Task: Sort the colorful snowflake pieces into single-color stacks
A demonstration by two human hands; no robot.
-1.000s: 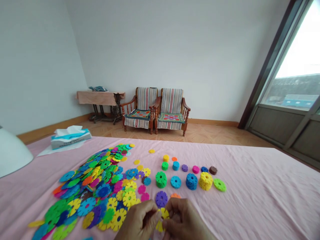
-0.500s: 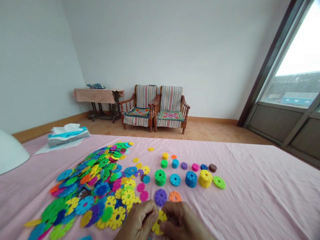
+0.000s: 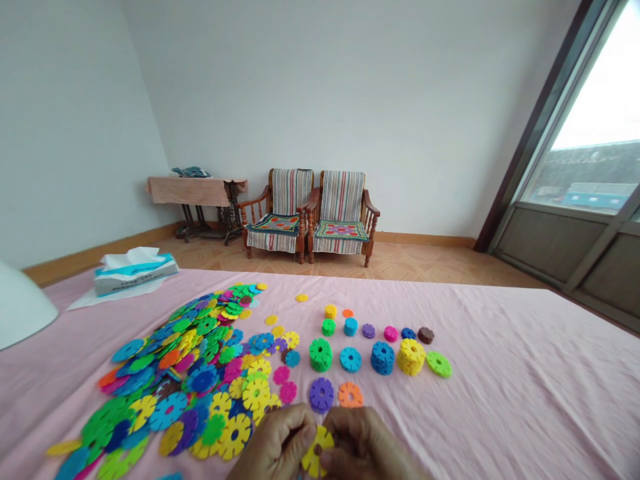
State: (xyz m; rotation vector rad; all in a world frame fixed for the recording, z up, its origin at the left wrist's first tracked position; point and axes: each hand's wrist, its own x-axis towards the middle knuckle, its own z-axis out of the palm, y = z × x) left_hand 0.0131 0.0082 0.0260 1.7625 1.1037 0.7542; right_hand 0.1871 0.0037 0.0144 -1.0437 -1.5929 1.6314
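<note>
Low in the head view, a yellow notched plastic disc (image 3: 324,437) is pinched between my two hands. My left hand (image 3: 280,441) has its fingers curled, with the thumb and forefinger closed at the disc's left edge. On the other side, my right hand (image 3: 369,445) grips the disc with thumb and bent fingers. Just beyond the hands lie a purple disc stack (image 3: 321,393) and an orange disc (image 3: 351,395). Behind these stand a green stack (image 3: 321,355), a light blue stack (image 3: 351,360), a blue stack (image 3: 383,359), a yellow stack (image 3: 411,357) and a lime disc (image 3: 439,365).
A large mixed heap of coloured discs (image 3: 200,347) spreads over the left of the pink cloth (image 3: 510,373). Smaller disc stacks (image 3: 369,331) form rows farther back. A tissue box (image 3: 136,273) sits at the far left, near a white rounded object (image 3: 23,307).
The yellow disc has tilted and shifted slightly down and left between my fingers. Both hands keep their hold, and the stacks stay as they were.
</note>
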